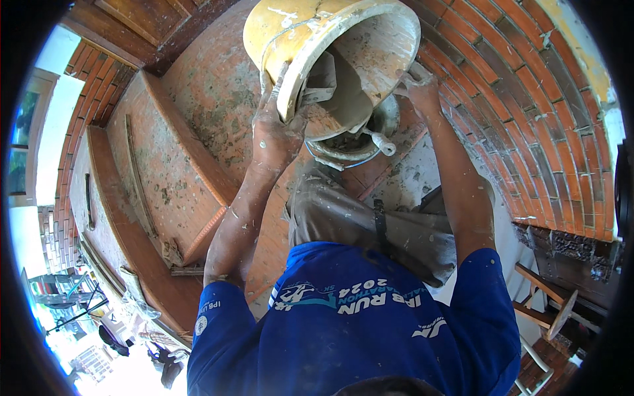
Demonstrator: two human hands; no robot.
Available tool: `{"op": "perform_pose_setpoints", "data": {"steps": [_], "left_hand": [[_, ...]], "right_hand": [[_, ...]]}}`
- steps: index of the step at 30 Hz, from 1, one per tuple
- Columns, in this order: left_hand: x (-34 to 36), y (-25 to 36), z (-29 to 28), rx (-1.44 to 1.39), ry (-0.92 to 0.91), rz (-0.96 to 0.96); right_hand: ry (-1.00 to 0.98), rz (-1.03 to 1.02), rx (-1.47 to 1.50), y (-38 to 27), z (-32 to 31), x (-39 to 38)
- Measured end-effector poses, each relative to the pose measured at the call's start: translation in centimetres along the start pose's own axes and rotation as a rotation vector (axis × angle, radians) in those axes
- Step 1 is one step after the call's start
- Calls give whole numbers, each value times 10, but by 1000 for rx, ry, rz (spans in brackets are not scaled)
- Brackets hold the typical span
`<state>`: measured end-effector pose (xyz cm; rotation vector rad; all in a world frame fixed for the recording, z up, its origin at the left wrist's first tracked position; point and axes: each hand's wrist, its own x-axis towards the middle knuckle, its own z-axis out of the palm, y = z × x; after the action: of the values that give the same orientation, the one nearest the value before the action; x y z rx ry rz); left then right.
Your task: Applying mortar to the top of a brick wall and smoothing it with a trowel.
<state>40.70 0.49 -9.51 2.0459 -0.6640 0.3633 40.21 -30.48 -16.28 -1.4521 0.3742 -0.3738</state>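
A yellow, mortar-stained bucket [290, 33] is tilted with its mouth toward me. Wet grey mortar [347, 92] lies along its lower wall, and an angular grey piece [321, 79], whose kind I cannot make out, sits in it. My left hand [276, 129] grips the left side of the rim, fingers along the outside. On the right side, my right hand [420, 86] closes on the rim's edge. Beneath is a second bucket [386, 119], partly hidden, with dark residue inside; a wire handle with a pale grip [383, 143] hangs near its mouth. Both forearms are spattered.
Brick-coloured steps [178, 142] strewn with mortar crumbs rise at the left, with thin wooden strips [139, 178] on them. A curved brick wall [515, 105] stands close on the right. A wooden door [142, 23] is at the far left, a small wooden stool [548, 310] at the lower right.
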Motion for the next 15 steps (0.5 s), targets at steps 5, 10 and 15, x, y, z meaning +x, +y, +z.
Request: {"op": "perform_pose_setpoints", "data": {"steps": [5,10,15], "left_hand": [[1,-3,-1,3,20,63],[3,-6,-4,-85,4,-81],[16,-2,-29,-420,31,-426]], "right_hand": [[23,-7,-9,-1,3,-1],[21,-34,-71,-3,2,7],[-78,-311,-212,-20,13,13]]}}
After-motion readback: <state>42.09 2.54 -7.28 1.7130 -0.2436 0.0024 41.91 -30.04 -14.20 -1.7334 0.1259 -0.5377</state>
